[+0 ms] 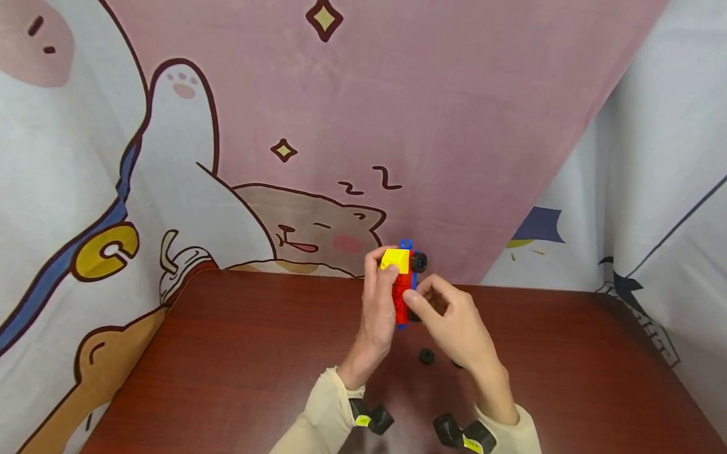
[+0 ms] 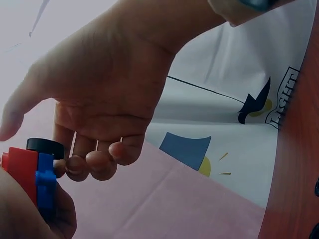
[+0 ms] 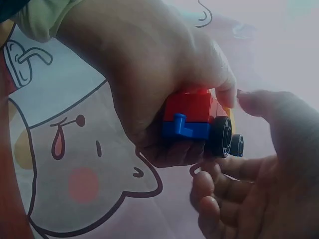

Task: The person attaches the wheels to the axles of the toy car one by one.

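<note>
A toy car (image 1: pixel 401 282) of red, yellow and blue building blocks is gripped by my left hand (image 1: pixel 375 314), its thumb lying over the top. The right wrist view shows two black wheels on one side, a nearer wheel (image 3: pixel 222 137) and a farther wheel (image 3: pixel 239 145). Beside that side is my right hand (image 1: pixel 463 327), its fingers loosely bent by the near wheel (image 2: pixel 45 146). Its thumb stands apart from the car in both wrist views. Whether a right fingertip touches the wheel is hard to tell. The car's other side is hidden by the left palm.
On the brown table (image 1: pixel 245 356) below the hands lies a loose black wheel (image 1: pixel 426 356). Another dark piece (image 1: pixel 457 364) is partly covered by the right hand. A printed cloth (image 1: pixel 463 123) with cartoon animals hangs behind and at both sides.
</note>
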A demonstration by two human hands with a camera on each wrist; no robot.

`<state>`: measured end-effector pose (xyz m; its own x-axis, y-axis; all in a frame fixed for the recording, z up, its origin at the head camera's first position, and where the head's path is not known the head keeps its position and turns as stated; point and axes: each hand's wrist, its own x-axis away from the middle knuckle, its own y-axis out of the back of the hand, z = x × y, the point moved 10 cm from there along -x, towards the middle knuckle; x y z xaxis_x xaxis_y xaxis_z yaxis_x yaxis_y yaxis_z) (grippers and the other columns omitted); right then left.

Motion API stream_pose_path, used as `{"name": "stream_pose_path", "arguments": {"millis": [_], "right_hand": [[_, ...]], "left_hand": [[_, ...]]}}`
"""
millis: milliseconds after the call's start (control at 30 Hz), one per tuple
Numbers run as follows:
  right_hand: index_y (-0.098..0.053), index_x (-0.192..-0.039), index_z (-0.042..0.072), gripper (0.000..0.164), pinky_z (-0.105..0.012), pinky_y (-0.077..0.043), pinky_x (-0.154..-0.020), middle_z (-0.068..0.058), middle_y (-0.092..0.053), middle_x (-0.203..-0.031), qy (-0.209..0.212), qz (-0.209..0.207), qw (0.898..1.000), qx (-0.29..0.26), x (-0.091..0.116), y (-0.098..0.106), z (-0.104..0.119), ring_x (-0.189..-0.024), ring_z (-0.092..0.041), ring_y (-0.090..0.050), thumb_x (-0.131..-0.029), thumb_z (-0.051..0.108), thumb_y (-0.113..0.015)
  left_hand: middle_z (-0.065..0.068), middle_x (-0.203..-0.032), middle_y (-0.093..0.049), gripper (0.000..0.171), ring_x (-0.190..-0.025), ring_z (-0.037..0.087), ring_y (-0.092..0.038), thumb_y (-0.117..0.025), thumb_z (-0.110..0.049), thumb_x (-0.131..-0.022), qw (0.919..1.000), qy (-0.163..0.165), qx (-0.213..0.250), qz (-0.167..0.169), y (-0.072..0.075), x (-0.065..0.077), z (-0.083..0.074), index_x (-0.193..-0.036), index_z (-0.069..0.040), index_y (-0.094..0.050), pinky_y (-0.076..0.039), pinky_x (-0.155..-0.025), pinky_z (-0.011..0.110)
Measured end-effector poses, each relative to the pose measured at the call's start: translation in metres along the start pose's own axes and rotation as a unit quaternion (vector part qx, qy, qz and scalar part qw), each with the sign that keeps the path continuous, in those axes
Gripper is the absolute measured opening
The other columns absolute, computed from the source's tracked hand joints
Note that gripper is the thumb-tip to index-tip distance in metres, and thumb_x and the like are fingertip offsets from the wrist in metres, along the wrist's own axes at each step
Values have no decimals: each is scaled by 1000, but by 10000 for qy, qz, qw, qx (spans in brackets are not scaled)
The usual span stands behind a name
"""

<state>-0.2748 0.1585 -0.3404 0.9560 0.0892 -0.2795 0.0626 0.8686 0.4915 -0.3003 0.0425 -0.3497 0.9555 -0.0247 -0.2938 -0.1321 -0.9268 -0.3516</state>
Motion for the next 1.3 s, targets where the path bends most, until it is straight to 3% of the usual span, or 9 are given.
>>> {"name": "stream_pose_path", "arguments": {"millis": [167,400,600,800,900,1033,1133,1300], "right_hand": [[-58,-92,21,26,-25,-38,-51,3,-49,-64,37,187,9973,703,2,-4,1,-58,-13,-48,-90,43,-70],[-54,-89,21,30,-26,-33,-48,3,-46,-61,-98,349,9913,1267,2,-8,0,-53,-12,-44,-90,48,-68],[-52,-81,18,25,-25,-29,-47,4,-40,-58,-77,96,9944,1046,1,-7,1,-50,-11,-38,-92,35,-67],[-60,-96,14,24,-27,-38,-51,-2,-51,-68,-228,-102,9991,349,0,-1,-3,-58,-16,-47,-96,38,-63],[-61,-99,13,23,-27,-41,-54,-5,-56,-73,-73,-281,9996,45,0,5,-1,-61,-16,-50,-98,36,-62],[-62,-100,12,19,-26,-42,-56,-5,-56,-74,148,-370,9992,-33,0,7,1,-63,-14,-51,-98,31,-62],[-62,-101,13,17,-26,-43,-56,-2,-55,-73,260,-288,9992,21,0,7,2,-63,-14,-50,-98,30,-61],[-59,-113,17,24,-27,-44,-60,1,-59,-79,403,-229,9984,326,-1,7,4,-66,-14,-51,-96,33,-63]], "left_hand": [[6,-109,-52,41,-86,14,-54,-41,-22,-98,10000,5,43,-54,1,-1,0,-135,-6,-38,-48,-73,20],[11,-117,-52,42,-95,14,-54,-44,-21,-100,9998,7,144,123,-2,-1,-3,-137,-6,-34,-48,-78,21],[17,-123,-52,44,-95,14,-55,-43,-24,-102,9995,147,-111,265,-5,-1,0,-141,-9,-32,-48,-80,21],[15,-116,-55,47,-89,17,-56,-33,-36,-104,9983,163,-522,224,-2,3,-1,-149,-21,-30,-47,-74,26],[13,-109,-57,43,-87,14,-56,-34,-33,-104,9975,200,-642,231,-4,2,1,-141,-12,-39,-46,-74,26],[5,-89,-57,36,-70,12,-51,-39,-29,-101,9960,292,-744,404,-9,2,3,-117,1,-51,-45,-59,25],[1,-78,-54,34,-60,11,-48,-40,-27,-101,9961,214,-746,423,-11,2,3,-107,4,-53,-42,-51,25],[-2,-76,-54,29,-59,9,-48,-44,-24,-100,9983,48,-519,276,-9,2,-1,-106,5,-49,-40,-49,23]]}}
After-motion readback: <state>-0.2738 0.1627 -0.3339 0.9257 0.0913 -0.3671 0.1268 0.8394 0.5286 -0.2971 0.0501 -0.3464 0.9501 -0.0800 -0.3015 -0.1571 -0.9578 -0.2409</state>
